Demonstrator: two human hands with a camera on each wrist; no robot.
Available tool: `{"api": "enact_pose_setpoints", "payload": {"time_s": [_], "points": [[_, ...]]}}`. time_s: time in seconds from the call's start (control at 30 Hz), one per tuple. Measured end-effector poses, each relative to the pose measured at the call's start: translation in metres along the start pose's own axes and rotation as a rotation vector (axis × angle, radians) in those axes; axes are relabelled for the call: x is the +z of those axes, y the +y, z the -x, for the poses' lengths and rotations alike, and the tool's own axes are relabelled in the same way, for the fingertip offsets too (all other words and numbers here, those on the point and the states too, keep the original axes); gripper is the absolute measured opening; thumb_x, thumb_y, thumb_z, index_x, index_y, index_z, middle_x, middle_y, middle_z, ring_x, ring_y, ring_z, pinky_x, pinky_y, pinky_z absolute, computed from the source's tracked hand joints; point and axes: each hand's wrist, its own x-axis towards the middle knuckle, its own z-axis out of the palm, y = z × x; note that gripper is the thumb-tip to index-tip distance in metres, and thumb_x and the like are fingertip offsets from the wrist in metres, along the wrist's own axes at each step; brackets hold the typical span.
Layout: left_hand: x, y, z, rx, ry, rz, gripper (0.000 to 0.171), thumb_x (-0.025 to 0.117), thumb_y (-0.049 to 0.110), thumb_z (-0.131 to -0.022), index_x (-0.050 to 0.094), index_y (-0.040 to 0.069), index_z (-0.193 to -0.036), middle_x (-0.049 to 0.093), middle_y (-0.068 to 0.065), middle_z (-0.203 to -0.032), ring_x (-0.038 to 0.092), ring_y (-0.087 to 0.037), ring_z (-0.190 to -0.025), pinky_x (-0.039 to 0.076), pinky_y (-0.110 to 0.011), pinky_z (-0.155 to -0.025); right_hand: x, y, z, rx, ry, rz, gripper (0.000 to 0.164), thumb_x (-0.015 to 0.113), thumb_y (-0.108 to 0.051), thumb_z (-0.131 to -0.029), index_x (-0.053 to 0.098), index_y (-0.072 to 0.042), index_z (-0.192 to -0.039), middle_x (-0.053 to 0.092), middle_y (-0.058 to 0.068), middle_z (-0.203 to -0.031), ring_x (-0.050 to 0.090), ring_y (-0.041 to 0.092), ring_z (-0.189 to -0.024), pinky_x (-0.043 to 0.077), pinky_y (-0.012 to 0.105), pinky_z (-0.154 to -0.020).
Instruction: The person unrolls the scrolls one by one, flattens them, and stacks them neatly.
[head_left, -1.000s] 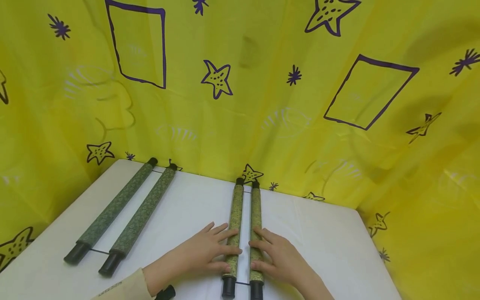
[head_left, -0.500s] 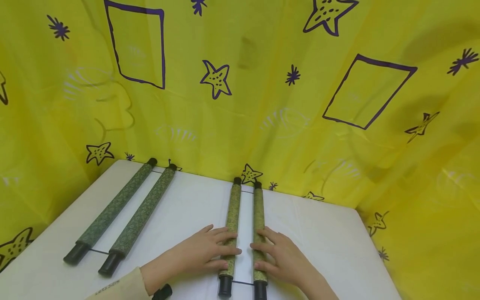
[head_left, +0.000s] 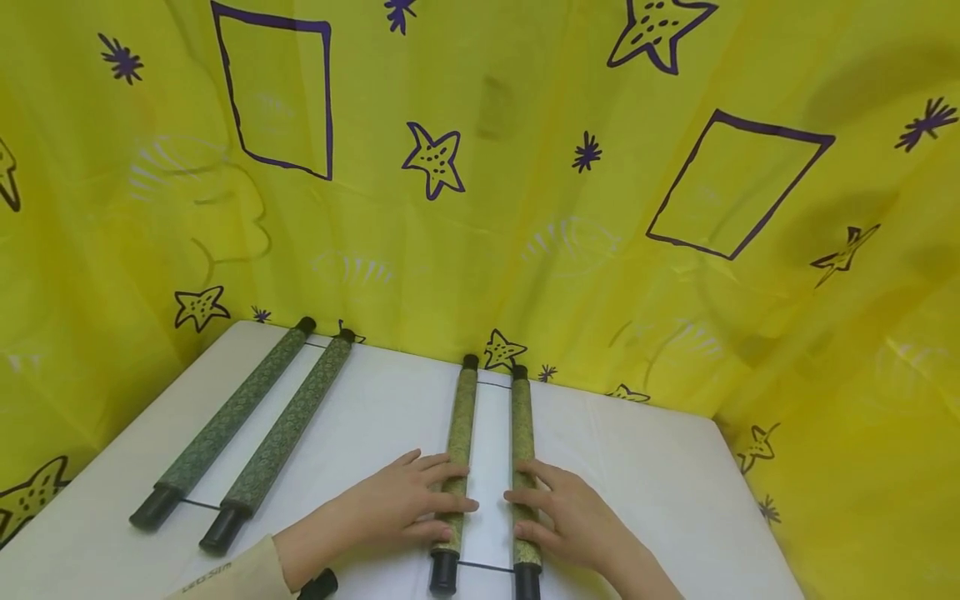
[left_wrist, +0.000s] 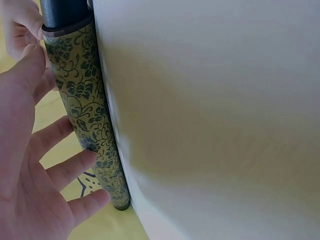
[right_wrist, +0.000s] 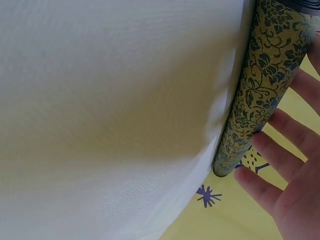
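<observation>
A yellow-green scroll, patterned with dark leaves and vines, lies on the white table with its two rolls apart and black knobs on their ends. My left hand (head_left: 405,504) rests across the left roll (head_left: 462,408), fingers spread and thumb nearer me. Likewise, my right hand (head_left: 566,512) lies on the right roll (head_left: 522,425), its fingertips pointing inward. Both wrist views show fairly straight fingers (left_wrist: 72,167) touching the patterned surface (right_wrist: 260,90) from the outer side. A narrow pale strip (head_left: 491,467) shows between the rolls, with thin dark cords at both ends.
To the left lies a dark green scroll (head_left: 292,421), its two rolls slightly apart and joined by cords. A black knob (head_left: 321,585) sticks out beneath my left forearm; the rest is hidden. Yellow curtain (head_left: 480,208) with drawn stars hangs behind the white table (head_left: 637,475).
The two yellow-green rolls have moved apart, the left one leftward and the right one rightward, each with a hand on it. The pale strip between them is wider. The dark green scroll stays put.
</observation>
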Motion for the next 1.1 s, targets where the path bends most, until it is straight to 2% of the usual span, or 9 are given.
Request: {"api": "enact_pose_setpoints", "payload": {"time_s": [0.13, 0.27, 0.4, 0.67, 0.8, 0.97, 1.1], "points": [[0.0014, -0.0020, 0.0006, 0.020, 0.036, -0.029, 0.043, 0.040, 0.056, -0.102, 0.057, 0.041, -0.139, 0.046, -0.002, -0.152, 0.044, -0.031, -0.139, 0.040, -0.060, -0.106, -0.0007, 0.0003, 0.0001, -0.004, -0.010, 0.003, 0.038, 0.065, -0.050, -0.093, 0.074, -0.025, -0.119, 0.057, 0.007, -0.141, 0.055, 0.029, -0.129, 0.047, 0.047, -0.102], [0.0011, -0.0037, 0.0012, 0.013, 0.012, -0.005, 0.044, 0.038, 0.057, -0.102, 0.059, 0.039, -0.137, 0.043, 0.001, -0.155, 0.041, -0.032, -0.142, 0.038, -0.060, -0.107, -0.0018, 0.0018, -0.0001, 0.004, -0.047, -0.003, 0.038, 0.062, -0.050, -0.094, 0.074, -0.023, -0.120, 0.058, 0.006, -0.142, 0.051, 0.032, -0.134, 0.046, 0.049, -0.104], [0.0004, -0.0045, 0.0030, 0.000, -0.014, 0.022, 0.045, 0.036, 0.058, -0.102, 0.059, 0.038, -0.136, 0.041, 0.003, -0.157, 0.037, -0.032, -0.145, 0.036, -0.061, -0.109, -0.0015, 0.0028, 0.0003, 0.007, -0.056, 0.004, 0.037, 0.061, -0.051, -0.095, 0.074, -0.026, -0.119, 0.059, 0.005, -0.139, 0.053, 0.029, -0.131, 0.046, 0.049, -0.104], [-0.0026, -0.0063, 0.0062, 0.000, 0.007, 0.015, 0.042, 0.039, 0.056, -0.102, 0.061, 0.034, -0.131, 0.043, 0.002, -0.156, 0.039, -0.033, -0.144, 0.038, -0.062, -0.107, -0.0025, 0.0037, 0.0007, 0.006, -0.061, 0.031, 0.031, 0.064, -0.048, -0.094, 0.076, -0.026, -0.112, 0.060, 0.004, -0.138, 0.051, 0.032, -0.133, 0.043, 0.049, -0.106], [-0.0026, -0.0063, 0.0069, -0.008, 0.002, 0.023, 0.042, 0.039, 0.056, -0.102, 0.059, 0.037, -0.134, 0.045, 0.002, -0.154, 0.040, -0.031, -0.143, 0.037, -0.062, -0.108, -0.0031, 0.0040, 0.0019, 0.002, -0.054, 0.042, 0.030, 0.065, -0.048, -0.094, 0.076, -0.026, -0.112, 0.061, 0.005, -0.137, 0.051, 0.033, -0.133, 0.043, 0.050, -0.106], [0.0011, -0.0070, 0.0072, -0.002, 0.015, -0.023, 0.044, 0.039, 0.056, -0.102, 0.053, 0.042, -0.142, 0.047, 0.001, -0.153, 0.042, -0.031, -0.142, 0.037, -0.062, -0.107, -0.0022, 0.0049, 0.0033, -0.006, -0.026, 0.045, 0.028, 0.067, -0.047, -0.092, 0.077, -0.026, -0.108, 0.062, 0.006, -0.136, 0.051, 0.034, -0.133, 0.044, 0.050, -0.105], [0.0000, -0.0067, 0.0071, -0.005, 0.011, -0.034, 0.045, 0.040, 0.056, -0.102, 0.050, 0.043, -0.144, 0.047, 0.001, -0.152, 0.042, -0.030, -0.141, 0.037, -0.061, -0.107, -0.0020, 0.0056, 0.0044, 0.002, -0.036, 0.049, 0.031, 0.065, -0.048, -0.094, 0.076, -0.026, -0.112, 0.061, 0.005, -0.136, 0.051, 0.033, -0.132, 0.044, 0.050, -0.104]]}}
